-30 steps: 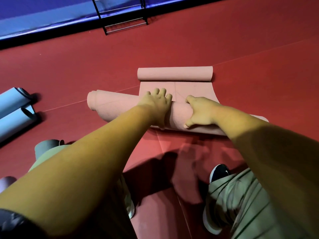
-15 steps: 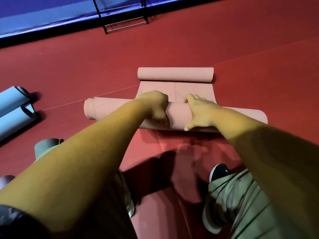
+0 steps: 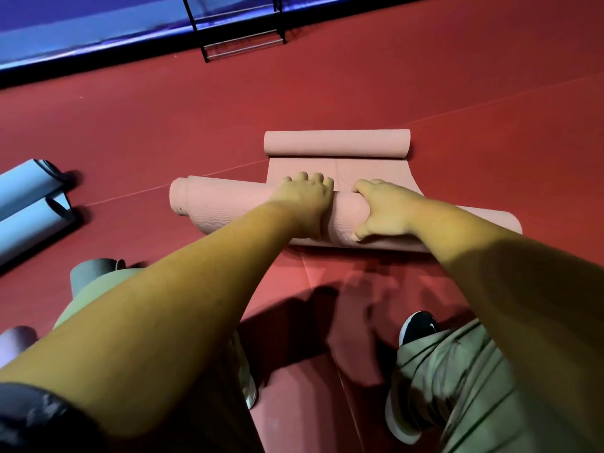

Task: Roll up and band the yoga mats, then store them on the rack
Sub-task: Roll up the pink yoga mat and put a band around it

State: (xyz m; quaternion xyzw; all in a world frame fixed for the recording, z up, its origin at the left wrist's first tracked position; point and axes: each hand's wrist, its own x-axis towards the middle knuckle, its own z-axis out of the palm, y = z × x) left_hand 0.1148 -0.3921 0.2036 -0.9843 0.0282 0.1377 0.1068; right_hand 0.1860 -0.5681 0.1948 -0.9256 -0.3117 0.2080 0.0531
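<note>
In the head view, the pink mat (image 3: 340, 170) lay on the red floor (image 3: 457, 93) directly ahead of the person, part rolled. Its thick roll (image 3: 228, 207) sat nearest, a short flat stretch ran on beyond it, and the far end (image 3: 336, 142) had curled up into a small coil of its own.

The left hand (image 3: 305, 204) and right hand (image 3: 382, 207) sat side by side on the middle of the roll. The left fingers (image 3: 313, 178) curled over its top towards the far side. The right fingers (image 3: 362, 188) hooked over the same crest, with the thumb pressed on the near face. Both hands gripped the roll and nothing else. Holding it at the centre probably kept the turns tight and the pressure even, so it would travel straight along the flat stretch.

The roll's long axis ran across the frame from left to right, the right end a little nearer the person, square to the direction of rolling. At the left end the inner turns stuck out slightly, a sign that the winding had crept sideways. I saw no band on it.

Two blue rolled mats (image 3: 29, 207) lay on the floor well to the left, open ends towards the centre. A grey-green roll (image 3: 94, 273) and a lilac roll (image 3: 14, 341) lay beside the person's left leg. They were likely waiting their turn for the black metal rack (image 3: 242, 31), which stood far off against the blue padded wall (image 3: 81, 31).
</note>
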